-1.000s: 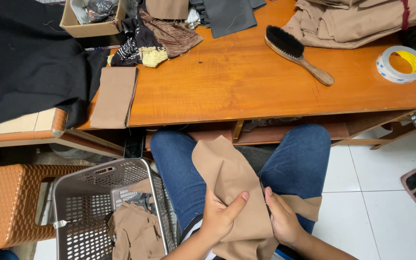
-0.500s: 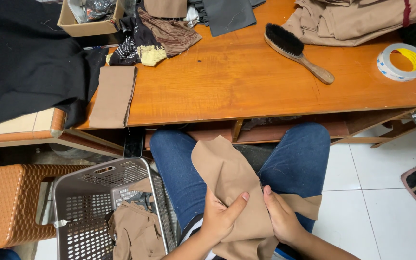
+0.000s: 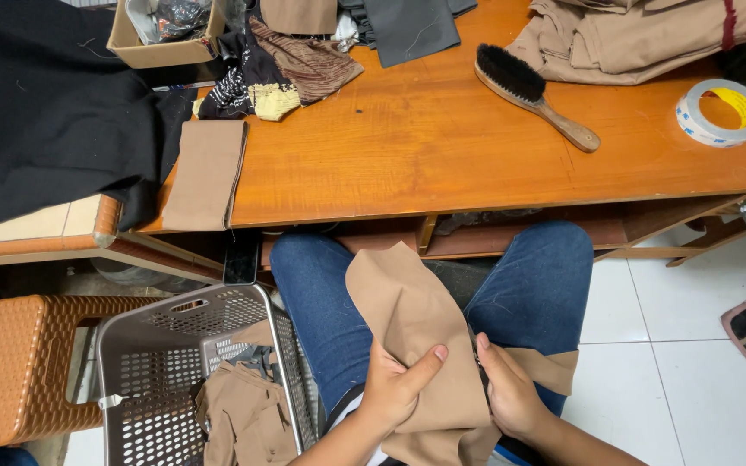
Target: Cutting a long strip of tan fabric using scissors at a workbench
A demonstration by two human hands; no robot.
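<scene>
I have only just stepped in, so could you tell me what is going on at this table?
A seated person in blue jeans holds a tan fabric piece over their lap, the left hand and the right hand both gripping it near its lower part. To their left, a grey plastic basket holds more tan cloth. On the wooden table in front lie a wooden-handled brush, a tape roll, a folded tan strip and piled fabrics.

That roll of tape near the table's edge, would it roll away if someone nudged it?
Probably not: the roll of tape lies flat on its side on the wooden table, so a push would likely slide it. It looks light, mostly hollow ring. Being close to the right edge, a hard shove might send it off.
</scene>
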